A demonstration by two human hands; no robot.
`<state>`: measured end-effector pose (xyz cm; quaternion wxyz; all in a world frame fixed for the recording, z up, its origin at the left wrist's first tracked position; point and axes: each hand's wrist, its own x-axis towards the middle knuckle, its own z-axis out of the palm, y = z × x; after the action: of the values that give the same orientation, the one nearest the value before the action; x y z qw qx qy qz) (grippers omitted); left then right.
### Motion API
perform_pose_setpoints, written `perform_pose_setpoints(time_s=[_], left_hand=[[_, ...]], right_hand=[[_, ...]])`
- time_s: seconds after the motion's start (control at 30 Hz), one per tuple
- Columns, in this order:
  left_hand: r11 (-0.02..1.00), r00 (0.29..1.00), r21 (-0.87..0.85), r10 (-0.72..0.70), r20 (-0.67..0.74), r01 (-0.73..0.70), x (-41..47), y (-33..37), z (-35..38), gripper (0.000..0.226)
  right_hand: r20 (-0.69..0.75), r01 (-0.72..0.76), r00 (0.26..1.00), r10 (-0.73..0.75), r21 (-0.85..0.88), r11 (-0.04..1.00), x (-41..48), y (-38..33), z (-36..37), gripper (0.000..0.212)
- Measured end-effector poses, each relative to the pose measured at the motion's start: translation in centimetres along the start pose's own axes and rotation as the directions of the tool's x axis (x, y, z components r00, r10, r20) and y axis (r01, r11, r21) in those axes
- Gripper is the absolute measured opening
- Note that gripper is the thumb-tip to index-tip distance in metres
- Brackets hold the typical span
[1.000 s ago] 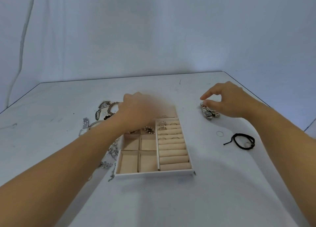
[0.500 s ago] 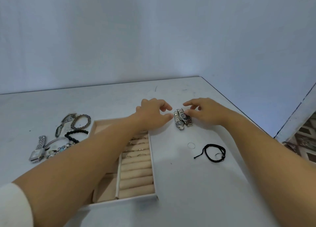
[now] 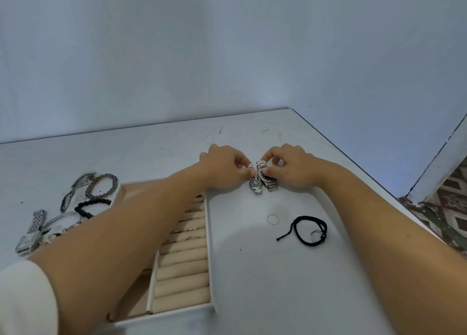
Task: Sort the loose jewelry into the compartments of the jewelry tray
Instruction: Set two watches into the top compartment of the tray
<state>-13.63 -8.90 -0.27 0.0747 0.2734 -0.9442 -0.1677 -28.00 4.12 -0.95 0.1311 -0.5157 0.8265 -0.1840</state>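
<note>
Two silver metal watches lie side by side on the white table beyond the tray's far right corner. My left hand [image 3: 223,166] pinches the left watch [image 3: 255,184] at its band. My right hand [image 3: 290,169] pinches the right watch [image 3: 268,180], which has a dark dial. The jewelry tray [image 3: 209,246] has beige ring rolls with a few rings on the right side and square compartments on the left, mostly hidden under my left forearm.
Right of the tray lie a thin wire ring [image 3: 273,219] and a black cord bracelet [image 3: 309,230]. Left of the tray sit bead bracelets [image 3: 101,186], a black bead bracelet [image 3: 87,206] and a silver watch [image 3: 30,235]. The table's right edge [image 3: 353,158] runs close by.
Both hands closed in on the two watches and now pinch them; earlier the fingers were apart beside them. The view also drifted slightly.
</note>
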Motion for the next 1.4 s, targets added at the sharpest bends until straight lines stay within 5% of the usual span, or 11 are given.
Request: perform_pose_setpoints(time_s=[0.27, 0.4, 0.57, 0.77, 0.9, 1.4], left_hand=[[0.987, 0.997, -0.153, 0.045, -0.067, -0.054, -1.1, -0.5, -0.9, 0.014], [0.963, 0.984, -0.250, 0.052, -0.173, -0.095, -2.7, -1.1, -2.0, 0.012], [0.949, 0.958, -0.277, 0.072, -0.278, -0.152, -5.7, -2.2, -3.6, 0.009], [0.941, 0.924, -0.308, 0.013, -0.383, -0.140, -8.7, -4.4, -5.7, 0.007], [0.944, 0.901, -0.314, -0.049, -0.432, -0.099, -10.4, -6.2, -7.6, 0.006], [0.946, 0.888, -0.322, -0.126, -0.442, -0.025, -13.7, -13.7, -8.8, 0.008]], right_hand=[[0.018, -0.014, 1.000, 0.009, 0.255, 0.967, -0.9, -1.3, -0.3, 0.039], [0.089, -0.045, 0.996, 0.026, 0.217, 0.975, -1.2, -2.6, -0.9, 0.027], [-0.007, 0.032, 0.999, -0.031, 0.202, 0.979, -2.2, -5.1, -1.4, 0.008], [-0.207, 0.148, 0.969, -0.133, 0.059, 0.987, -3.4, -9.7, -1.3, 0.015], [-0.320, 0.247, 0.926, -0.201, 0.111, 0.963, -3.5, -12.9, -1.1, 0.016], [-0.339, 0.361, 0.894, -0.292, 0.162, 0.918, -0.8, -19.6, 3.9, 0.014]])
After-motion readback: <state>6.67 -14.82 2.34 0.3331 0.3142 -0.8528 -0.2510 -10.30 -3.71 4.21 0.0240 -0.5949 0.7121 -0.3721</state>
